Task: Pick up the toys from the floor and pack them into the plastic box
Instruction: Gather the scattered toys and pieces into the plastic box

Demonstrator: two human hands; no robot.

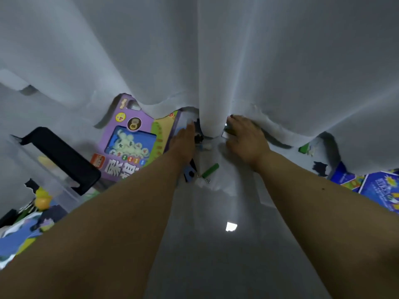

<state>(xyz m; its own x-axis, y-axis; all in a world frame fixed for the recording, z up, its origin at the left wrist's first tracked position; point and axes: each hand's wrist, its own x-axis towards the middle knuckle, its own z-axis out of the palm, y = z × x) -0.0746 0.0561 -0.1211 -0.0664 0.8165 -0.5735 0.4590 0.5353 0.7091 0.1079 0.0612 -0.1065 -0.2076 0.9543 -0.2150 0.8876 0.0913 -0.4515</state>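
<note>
Both my arms reach forward to the hem of a white curtain [216,72] that hangs to the floor. My left hand [183,143] lies with straight fingers against small dark and blue toys [198,139] at the hem. My right hand [246,139] rests with spread fingers over a small dark object [226,131], which is partly hidden under the curtain. A green stick on a key chain [210,169] lies on the floor between my wrists. The clear plastic box [64,190] with a black handle [60,156] stands at the left.
A purple boxed game [129,143] lies beside my left hand, partly under the curtain. Blue boxes [377,190] sit at the right. A yellow duck toy [43,199] and a blue package [19,236] are at the lower left. Pale floor [216,244] shows between my forearms.
</note>
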